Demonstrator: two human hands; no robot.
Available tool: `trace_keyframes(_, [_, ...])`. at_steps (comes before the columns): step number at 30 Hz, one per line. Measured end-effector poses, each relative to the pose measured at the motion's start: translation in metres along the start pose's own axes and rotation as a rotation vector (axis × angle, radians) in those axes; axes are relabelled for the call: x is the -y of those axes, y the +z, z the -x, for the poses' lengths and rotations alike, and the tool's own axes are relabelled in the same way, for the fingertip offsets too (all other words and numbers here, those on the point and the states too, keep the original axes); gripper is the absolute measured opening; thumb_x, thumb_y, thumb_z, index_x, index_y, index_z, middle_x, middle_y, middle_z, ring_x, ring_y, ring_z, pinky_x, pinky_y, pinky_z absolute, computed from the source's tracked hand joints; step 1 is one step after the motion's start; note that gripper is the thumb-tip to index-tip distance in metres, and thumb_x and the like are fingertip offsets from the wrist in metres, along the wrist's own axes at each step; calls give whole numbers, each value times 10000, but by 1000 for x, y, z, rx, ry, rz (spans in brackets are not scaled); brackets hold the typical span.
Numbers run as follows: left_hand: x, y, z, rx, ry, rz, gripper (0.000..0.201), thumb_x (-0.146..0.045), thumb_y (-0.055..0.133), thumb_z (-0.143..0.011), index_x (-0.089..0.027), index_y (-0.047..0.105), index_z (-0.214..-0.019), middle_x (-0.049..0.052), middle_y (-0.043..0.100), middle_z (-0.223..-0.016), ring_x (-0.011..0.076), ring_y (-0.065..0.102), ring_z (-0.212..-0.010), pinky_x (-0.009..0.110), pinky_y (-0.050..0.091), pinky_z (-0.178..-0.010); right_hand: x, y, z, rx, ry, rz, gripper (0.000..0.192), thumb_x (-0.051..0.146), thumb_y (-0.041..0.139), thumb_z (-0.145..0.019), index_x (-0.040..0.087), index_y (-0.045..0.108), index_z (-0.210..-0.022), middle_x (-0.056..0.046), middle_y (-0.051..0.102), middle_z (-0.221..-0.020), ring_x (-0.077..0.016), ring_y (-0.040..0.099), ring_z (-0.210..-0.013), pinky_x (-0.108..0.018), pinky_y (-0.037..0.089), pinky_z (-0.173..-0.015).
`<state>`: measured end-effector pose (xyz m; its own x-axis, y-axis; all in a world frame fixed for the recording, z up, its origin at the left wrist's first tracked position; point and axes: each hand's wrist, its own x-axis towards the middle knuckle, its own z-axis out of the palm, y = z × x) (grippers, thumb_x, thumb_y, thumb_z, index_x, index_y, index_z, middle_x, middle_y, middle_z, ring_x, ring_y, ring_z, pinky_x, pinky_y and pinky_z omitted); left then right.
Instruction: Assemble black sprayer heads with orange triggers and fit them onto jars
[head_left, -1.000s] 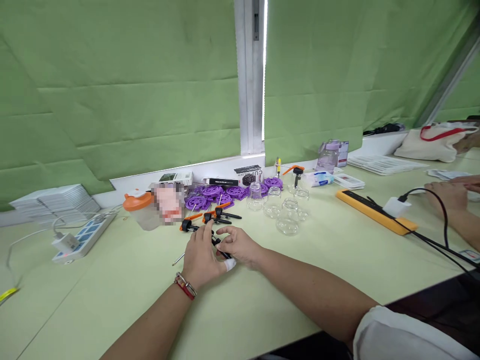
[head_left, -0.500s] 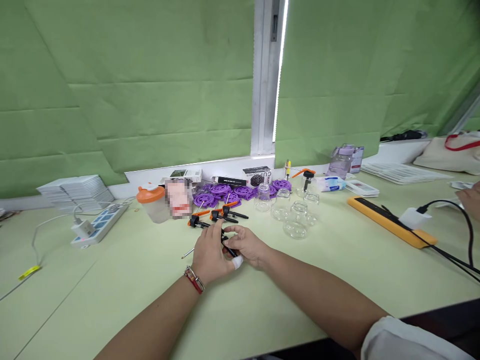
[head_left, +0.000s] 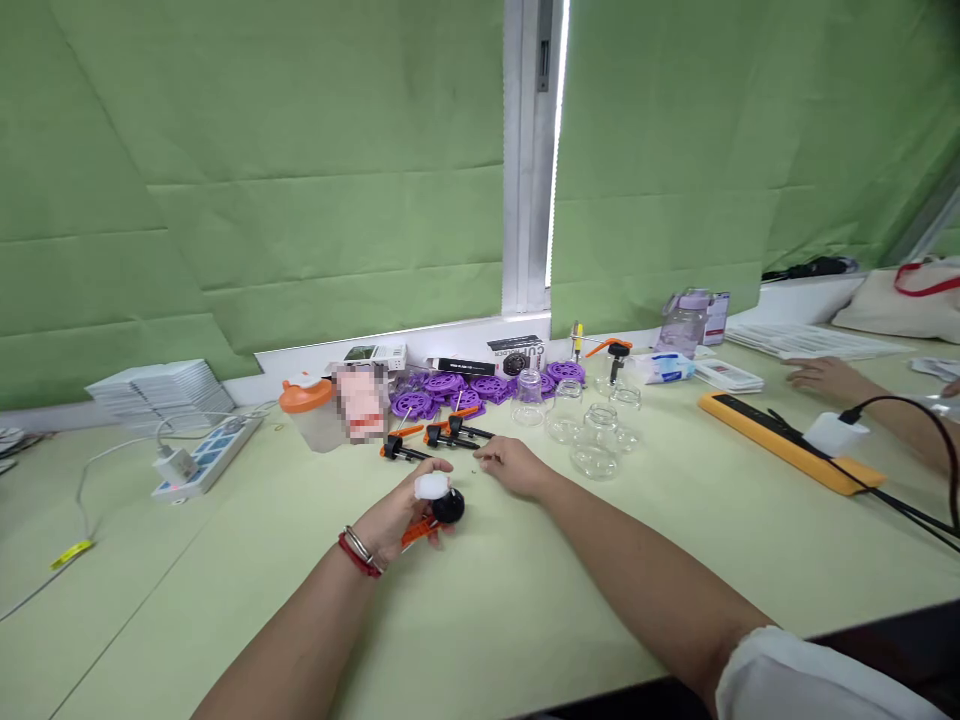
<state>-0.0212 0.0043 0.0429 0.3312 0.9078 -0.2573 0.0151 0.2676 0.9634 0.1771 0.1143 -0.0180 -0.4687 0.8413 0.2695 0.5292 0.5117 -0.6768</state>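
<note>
In my left hand [head_left: 391, 515] is a black-and-orange hand-crank mechanism, its round black end [head_left: 448, 506] turned toward me and its orange handle [head_left: 418, 532] below. A white wrap [head_left: 432, 486] covers the thumb of that hand. My right hand [head_left: 516, 466] rests low at the tabletop with its fingers drawn together; what they hold, if anything, is hidden. Tiny dark specks [head_left: 474, 471] lie just below its fingertips. Beyond both hands, several similar black-and-orange crank mechanisms [head_left: 442, 437] lie side by side.
Several clear glass jars [head_left: 596, 445] stand right of my hands. Purple spoked plastic parts [head_left: 444, 384] are piled at the back, beside an orange-lidded cup [head_left: 307, 394]. A yellow power strip [head_left: 780, 440] with cables lies right, near another person's hand [head_left: 829, 376]. A white power strip [head_left: 214, 450] lies left.
My hands have moved apart. The left has drawn back toward me with the crank mechanism turned end-on; the right has let go of it and lowered to the table. The other person's hand has reached inward.
</note>
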Motion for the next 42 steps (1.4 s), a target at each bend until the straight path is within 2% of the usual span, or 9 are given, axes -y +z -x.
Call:
trace_keyframes(3, [1,2,0,58,-81,31,403,-409,543,-745,-241,401,-1083,21,591,-749,206,631,-600,258,424,-458,1,8,-2,88,-73,129,248,238,599,-796,216,715,-1015,-66,662,-1001,-180,599,-905,-281,430,-820])
trace_keyframes(6, [2,1,-3,75,-114,56,373,-411,519,-752,-241,410,-1065,20,586,-732,205,629,-581,260,422,-464,5,12,-5,111,-92,201,165,210,626,-775,223,743,-891,-41,677,-936,-172,600,-889,-258,419,-784])
trace_keyframes(14, [3,-7,-10,84,-157,86,397,-448,481,-742,-224,425,-1065,40,597,-701,235,637,-574,277,426,-471,13,7,-3,139,32,180,37,171,642,-712,162,668,-686,-37,666,-763,-142,564,-698,-245,380,-622])
trace_keyframes(16, [4,-9,-12,86,-166,97,402,-461,472,-744,-226,422,-1066,49,606,-705,243,640,-575,282,429,-471,19,6,0,130,52,61,43,173,618,-726,151,644,-700,-31,647,-710,-122,546,-638,-236,382,-587])
trace_keyframes(20, [5,-11,-15,99,-182,120,419,-481,471,-740,-221,425,-1066,64,620,-728,256,645,-579,289,430,-466,36,1,6,137,127,-613,160,248,636,-727,131,615,-833,-8,622,-649,-91,529,-525,-230,418,-527])
trace_keyframes(23, [5,-11,-16,111,-186,118,436,-505,465,-744,-195,460,-1050,79,626,-741,252,641,-570,297,432,-470,50,-2,11,215,74,-862,299,340,721,-657,109,647,-832,-14,624,-628,-100,548,-526,-249,439,-532])
trace_keyframes(26, [5,-11,-16,134,-188,104,459,-531,450,-749,-149,521,-995,102,627,-750,239,633,-566,301,434,-477,59,-2,13,267,59,-881,350,380,758,-606,101,678,-802,-17,625,-636,-92,543,-509,-250,434,-525])
trace_keyframes(31, [4,-10,-16,133,-187,82,467,-546,449,-739,-126,554,-914,113,626,-737,231,625,-561,296,427,-472,62,2,13,234,34,-853,301,363,745,-624,119,669,-784,0,611,-657,-71,498,-509,-236,404,-521])
trace_keyframes(42, [10,-12,-19,116,-187,111,430,-549,478,-728,-138,544,-837,104,630,-748,211,619,-537,273,412,-442,63,9,15,248,-78,-823,192,286,747,-617,145,641,-694,18,588,-707,-109,532,-671,-260,421,-689])
